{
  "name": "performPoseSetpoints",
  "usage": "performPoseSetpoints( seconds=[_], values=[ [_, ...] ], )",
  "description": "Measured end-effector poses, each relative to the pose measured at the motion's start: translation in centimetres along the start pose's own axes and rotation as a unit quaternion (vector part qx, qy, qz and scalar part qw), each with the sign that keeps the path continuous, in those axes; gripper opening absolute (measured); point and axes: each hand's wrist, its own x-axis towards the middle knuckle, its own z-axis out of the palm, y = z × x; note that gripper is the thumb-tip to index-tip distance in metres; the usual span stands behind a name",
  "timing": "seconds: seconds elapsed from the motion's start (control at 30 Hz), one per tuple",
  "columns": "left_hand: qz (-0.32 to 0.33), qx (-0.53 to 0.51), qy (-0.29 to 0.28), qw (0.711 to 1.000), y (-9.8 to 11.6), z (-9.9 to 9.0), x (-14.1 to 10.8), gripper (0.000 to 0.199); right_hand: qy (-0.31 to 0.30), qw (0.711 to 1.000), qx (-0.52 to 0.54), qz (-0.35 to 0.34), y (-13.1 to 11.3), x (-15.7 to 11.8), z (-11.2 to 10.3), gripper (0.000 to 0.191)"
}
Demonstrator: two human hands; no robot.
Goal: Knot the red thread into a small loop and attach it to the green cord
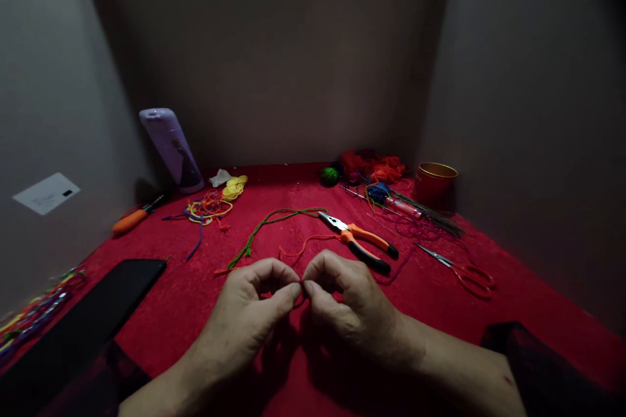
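My left hand (249, 309) and my right hand (349, 300) meet at the front middle of the red cloth (176, 300), fingertips almost touching. Each thumb and forefinger is pinched on a thin dark red thread (302, 284), hard to make out against the cloth. Just beyond the fingers lies an orange-red cord (313, 241) that runs toward the pliers. The pliers (355, 238), with orange and black handles, rest behind my right hand. A green cord (254, 234) curves behind my left hand.
Scissors (460, 268) and a red cup (435, 182) are on the right. Yarn balls (330, 176) lie at the back. A purple bottle (173, 150), an orange-handled tool (131, 221), tangled threads (208, 208) and a black flat object (98, 313) occupy the left side. Grey walls enclose the surface.
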Motion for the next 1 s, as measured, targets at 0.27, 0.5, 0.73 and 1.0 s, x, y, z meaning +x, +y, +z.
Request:
performPoseSetpoints(
  seconds=[0.27,0.5,0.73,1.0],
  values=[
    [-0.012,-0.037,-0.012,0.999,-0.17,0.64,-0.35,0.012,0.04,0.984,-0.136,-0.108,0.13,0.09,0.46,0.008],
    [-0.026,-0.089,-0.043,0.995,-0.44,0.35,-0.45,0.013,-0.015,0.999,0.005,0.051,-0.22,0.12,0.16,0.009],
    [-0.022,-0.048,-0.048,0.997,-0.42,-0.03,0.1,0.015,-0.018,0.991,0.065,0.119,-0.64,0.32,0.06,0.008],
    [-0.038,-0.066,-0.036,0.996,0.31,-0.07,-0.19,0.012,-0.032,0.984,0.125,0.123,-0.59,0.35,0.03,0.009]
  ],
)
